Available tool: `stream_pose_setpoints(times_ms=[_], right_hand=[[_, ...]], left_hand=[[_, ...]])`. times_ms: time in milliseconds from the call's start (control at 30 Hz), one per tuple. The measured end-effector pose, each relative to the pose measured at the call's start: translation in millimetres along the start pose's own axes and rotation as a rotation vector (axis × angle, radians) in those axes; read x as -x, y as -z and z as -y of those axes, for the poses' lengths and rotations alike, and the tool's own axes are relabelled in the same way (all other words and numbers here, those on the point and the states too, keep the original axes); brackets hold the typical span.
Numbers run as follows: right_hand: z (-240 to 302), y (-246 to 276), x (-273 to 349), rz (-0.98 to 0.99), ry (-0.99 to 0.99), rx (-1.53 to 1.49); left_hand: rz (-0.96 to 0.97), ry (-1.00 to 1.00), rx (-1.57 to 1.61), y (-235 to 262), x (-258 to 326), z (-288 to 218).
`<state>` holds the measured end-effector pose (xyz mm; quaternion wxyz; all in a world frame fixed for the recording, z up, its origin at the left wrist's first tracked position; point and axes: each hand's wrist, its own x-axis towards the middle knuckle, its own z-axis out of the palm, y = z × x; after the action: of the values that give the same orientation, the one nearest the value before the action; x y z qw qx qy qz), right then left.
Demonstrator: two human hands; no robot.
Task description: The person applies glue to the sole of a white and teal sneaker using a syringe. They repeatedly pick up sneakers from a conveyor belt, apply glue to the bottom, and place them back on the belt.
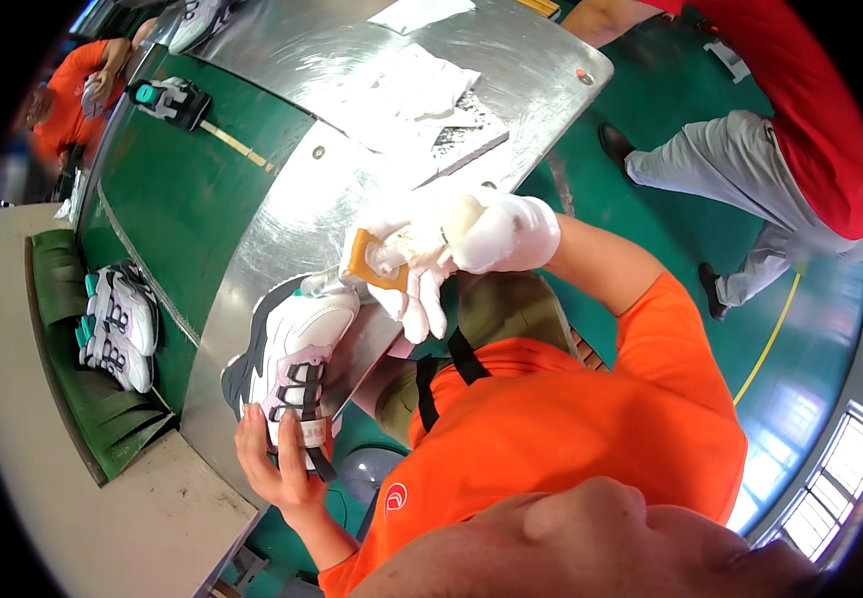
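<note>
My left hand (277,460) is bare and grips the tongue end of a white sneaker (302,334) with a grey sole, teal trim and dark straps. The sneaker lies against the edge of a shiny metal work table (282,214). My right hand (461,239) wears a white glove and holds a small orange-brown tool (370,261) just above the sneaker's far end. Whether the tool touches the shoe is hidden by the glove.
White cloths or papers (407,85) lie on the metal table. A green conveyor belt (182,189) carries one sneaker (170,100); two more sneakers (121,324) lie lower left. A person in red with grey trousers (750,169) stands right; another person in orange (73,90) works far left.
</note>
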<state>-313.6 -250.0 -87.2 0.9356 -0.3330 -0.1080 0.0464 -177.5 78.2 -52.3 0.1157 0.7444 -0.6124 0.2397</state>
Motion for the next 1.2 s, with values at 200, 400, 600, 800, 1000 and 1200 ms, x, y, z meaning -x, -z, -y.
stream_pose_setpoints(times_ms=[200,400,600,800,1000,1200], right_hand=[[-10.0,11.8,4.7,0.045,0.064,-0.037],[-17.3,14.8,5.8,0.040,0.077,-0.191],[-14.5,16.0,14.7,0.005,0.076,-0.151],[-26.8,18.6,15.6,0.026,0.157,-0.087],[-25.6,16.3,14.1,0.062,0.127,-0.028],[-47.4,20.7,26.0,-0.035,0.156,-0.173]], left_hand=[[0.026,0.042,-0.032,0.4,-3.5,-11.8],[0.046,0.068,-0.058,2.3,-4.3,-15.5],[0.049,0.097,-0.076,2.2,-8.7,-21.9],[0.006,0.128,-0.043,0.2,-3.4,-24.3],[-0.002,0.127,-0.020,-1.7,0.5,-16.7],[-0.008,0.122,0.003,-3.0,5.5,-15.6]])
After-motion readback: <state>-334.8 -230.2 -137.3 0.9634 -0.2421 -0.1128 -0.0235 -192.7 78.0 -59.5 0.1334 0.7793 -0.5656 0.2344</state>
